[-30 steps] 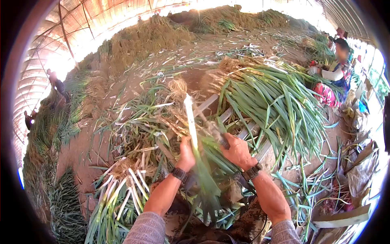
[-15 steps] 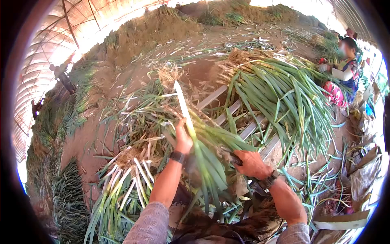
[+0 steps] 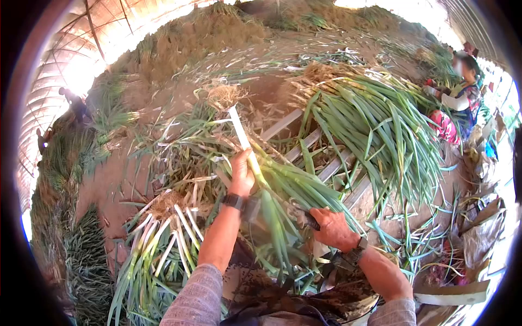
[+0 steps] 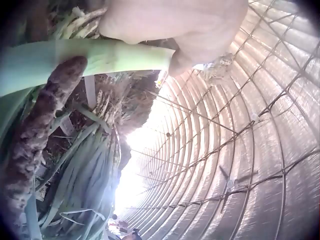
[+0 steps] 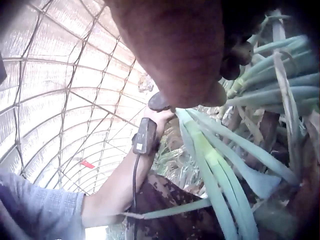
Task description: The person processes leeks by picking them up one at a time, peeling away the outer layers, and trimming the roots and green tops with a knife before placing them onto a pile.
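In the head view my left hand (image 3: 242,173) grips a green onion (image 3: 239,126) by its white stalk. The roots point away from me, and the leaves hang toward my lap. My right hand (image 3: 333,228) holds a tool by its dark handle (image 3: 312,220), to the right of those leaves. From the left wrist, the tool's long, dirt-caked part (image 4: 42,122) shows with its blunt tip against the stalk. More green onions (image 3: 304,187) lie just beyond the leaves. Left of my forearm rests a bunch of white-stalked green onions (image 3: 157,244).
A large heap of green onions (image 3: 380,136) lies on grey slats (image 3: 331,165) at the right. Behind it sits another person (image 3: 462,100). Loose leaves and peelings (image 3: 190,130) litter the ground. A pale board (image 3: 451,293) is at the lower right.
The right hand with the tool has moved down and right, away from the left hand. The left hand still grips the green onion, now slightly further from me and to the left.
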`<state>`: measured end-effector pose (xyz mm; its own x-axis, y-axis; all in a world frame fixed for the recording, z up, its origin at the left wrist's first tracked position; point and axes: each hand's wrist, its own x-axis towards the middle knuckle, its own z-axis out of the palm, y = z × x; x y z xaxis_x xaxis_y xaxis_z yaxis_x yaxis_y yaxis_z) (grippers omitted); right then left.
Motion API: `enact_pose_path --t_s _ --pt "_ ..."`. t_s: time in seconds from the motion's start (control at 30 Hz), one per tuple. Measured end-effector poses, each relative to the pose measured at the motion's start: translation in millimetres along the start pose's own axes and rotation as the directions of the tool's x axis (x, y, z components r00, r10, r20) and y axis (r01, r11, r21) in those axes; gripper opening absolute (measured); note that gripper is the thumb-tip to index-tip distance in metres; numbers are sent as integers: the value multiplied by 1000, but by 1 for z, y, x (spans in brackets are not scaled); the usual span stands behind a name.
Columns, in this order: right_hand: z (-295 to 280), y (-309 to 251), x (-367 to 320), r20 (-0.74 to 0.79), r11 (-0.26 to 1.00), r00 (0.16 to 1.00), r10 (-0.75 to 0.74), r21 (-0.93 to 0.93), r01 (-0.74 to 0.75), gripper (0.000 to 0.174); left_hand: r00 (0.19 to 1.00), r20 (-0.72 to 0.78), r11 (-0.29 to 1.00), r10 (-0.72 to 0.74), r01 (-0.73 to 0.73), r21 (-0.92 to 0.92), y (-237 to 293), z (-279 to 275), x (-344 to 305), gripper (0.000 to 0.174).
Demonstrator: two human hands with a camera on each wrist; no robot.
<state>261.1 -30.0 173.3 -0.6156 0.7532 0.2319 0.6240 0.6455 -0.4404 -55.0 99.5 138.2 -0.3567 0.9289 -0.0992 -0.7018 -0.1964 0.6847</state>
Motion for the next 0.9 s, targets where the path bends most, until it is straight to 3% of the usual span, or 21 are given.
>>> enact_pose_path --t_s 0.27,0.37,0.73,0.9 --pt "5 -1 -8 37 996 995 89 22 -90 41 997 42 996 -59 56 72 -3 -10 5 14" --pt "0 -2 -11 54 995 994 94 36 -96 41 997 67 1000 -27 26 16 -5 -8 8 16" --pt "-2 0 -11 47 992 994 102 64 -105 39 981 100 983 -169 175 -52 -1 11 -10 26" --pt "1 3 -14 85 991 989 120 49 -125 38 972 106 973 -211 220 -74 1 14 -11 23"
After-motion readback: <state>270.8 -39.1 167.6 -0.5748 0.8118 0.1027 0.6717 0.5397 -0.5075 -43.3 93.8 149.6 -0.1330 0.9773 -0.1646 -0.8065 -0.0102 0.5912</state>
